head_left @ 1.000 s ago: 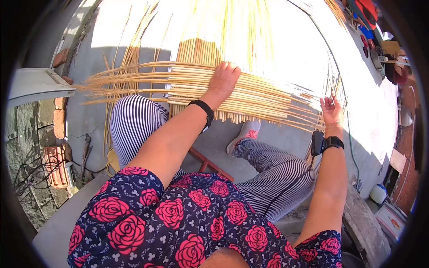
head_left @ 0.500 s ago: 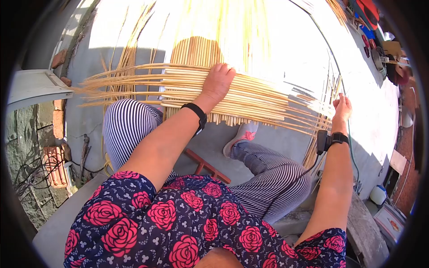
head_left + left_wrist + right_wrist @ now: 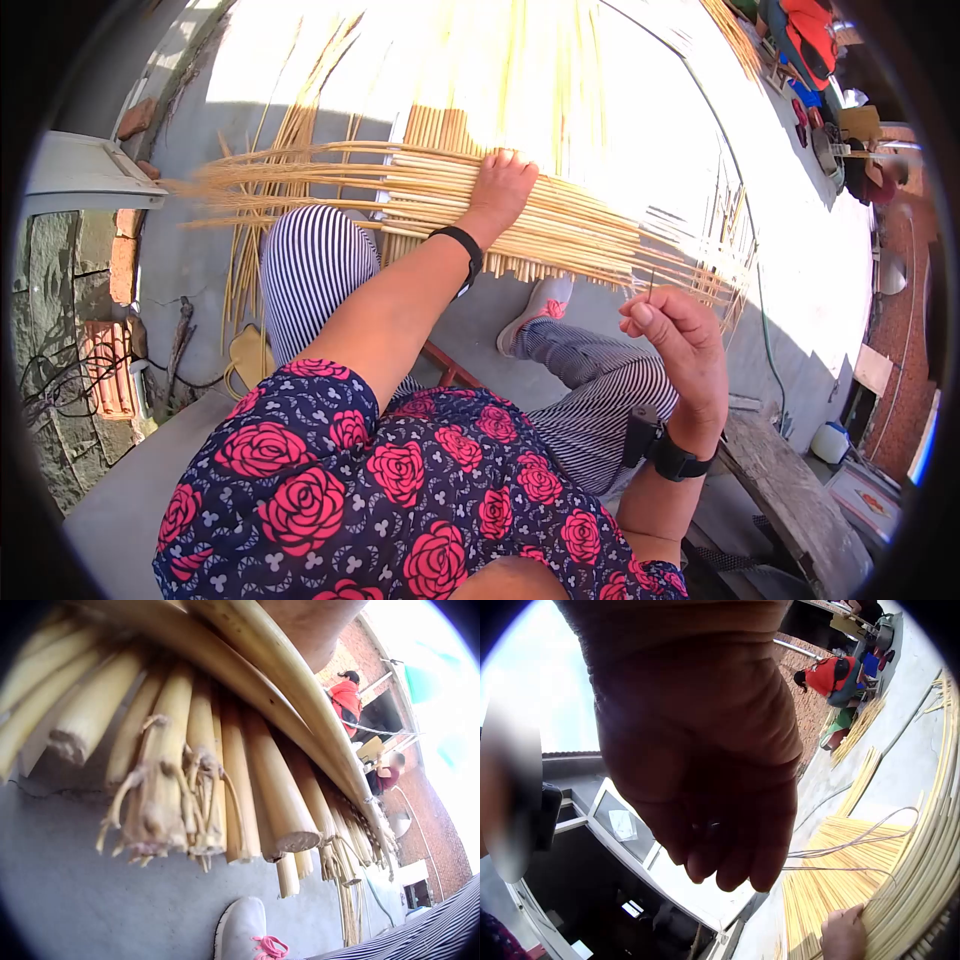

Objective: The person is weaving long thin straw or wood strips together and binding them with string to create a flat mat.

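Note:
My left hand (image 3: 503, 190) grips a row of pale reed stalks (image 3: 575, 215) that lies sideways across my lap, its fingers bent over the far edge. In the left wrist view, the cut stalk ends (image 3: 296, 832) of the lengthwise layer stick out below the crosswise ones. Raised near the right end of the row, my right hand (image 3: 685, 340) has thumb and fingertips together, pinching a thin cord. Loops of this cord (image 3: 855, 847) show beyond the right hand in the right wrist view. The right fingers (image 3: 735, 862) are curled and mostly in shadow there.
Feathery reed tips (image 3: 235, 180) spread left past my knee. More stalks (image 3: 300, 130) lie on the concrete behind. A wooden plank (image 3: 800, 500) is at my right, and a hose (image 3: 765, 330) runs along the ground. Another person in red (image 3: 836, 675) bends over beside the brick wall.
My right hand has come in from the far right, toward my body and the near right of the stalks, its fingers now pinched together. The left hand stays on the stalks.

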The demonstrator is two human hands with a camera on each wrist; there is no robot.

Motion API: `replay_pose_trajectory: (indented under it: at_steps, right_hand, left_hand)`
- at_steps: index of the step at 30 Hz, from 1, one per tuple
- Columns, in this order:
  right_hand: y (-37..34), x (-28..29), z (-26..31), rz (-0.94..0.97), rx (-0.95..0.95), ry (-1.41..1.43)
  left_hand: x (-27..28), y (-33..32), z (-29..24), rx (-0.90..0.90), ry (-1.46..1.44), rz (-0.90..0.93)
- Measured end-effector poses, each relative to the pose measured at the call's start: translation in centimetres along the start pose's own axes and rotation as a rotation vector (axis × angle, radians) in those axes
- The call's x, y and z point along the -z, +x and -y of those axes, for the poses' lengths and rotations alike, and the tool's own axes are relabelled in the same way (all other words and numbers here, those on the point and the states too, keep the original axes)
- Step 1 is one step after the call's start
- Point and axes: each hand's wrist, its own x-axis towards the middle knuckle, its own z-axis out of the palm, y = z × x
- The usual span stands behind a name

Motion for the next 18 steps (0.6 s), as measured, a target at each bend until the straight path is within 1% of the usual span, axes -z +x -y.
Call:
replay_pose_trajectory:
  at_steps: [1,2,5,6,9,10,12,15,16,18]
  right_hand:
    - [-0.4,-1.8,-0.4,0.060,0.070,-0.176]
    - [-0.9,-3.5,0.0,0.107,0.101,-0.226]
    - [-2.6,-6.1,0.1,0.072,0.167,-0.297]
    - [-3.4,-6.0,0.3,0.016,0.208,-0.352]
    - [-5.6,-5.0,3.2,-0.223,0.226,-0.530]
    - [-6.2,-4.6,3.7,-0.269,0.224,-0.513]
    - [-6.7,-3.9,4.2,-0.359,0.224,-0.472]
    - [-5.5,-3.9,2.7,-0.367,0.145,-0.357]
    - [-4.9,-3.9,2.7,-0.347,0.192,-0.411]
    - [-3.5,-4.2,2.6,-0.371,0.314,-0.273]
  left_hand:
    - [0.0,0.0,0.1,0.006,-0.013,0.014]
    - [0.0,-0.1,0.1,0.013,-0.025,0.030]
    - [-0.5,-0.2,0.3,-0.008,-0.044,-0.081]
    - [-0.6,-0.2,0.4,-0.009,-0.052,-0.101]
    - [-0.8,-0.3,0.6,0.031,-0.056,-0.046]
    - [-0.9,-0.2,0.6,0.035,-0.060,-0.024]
    - [-1.1,-0.2,0.8,0.021,-0.071,-0.055]
    - [-1.6,-0.3,1.0,0.006,-0.070,-0.113]
    - [-1.8,-0.2,1.0,0.005,-0.068,-0.133]
    - [-2.3,-0.2,1.2,0.000,-0.068,-0.181]
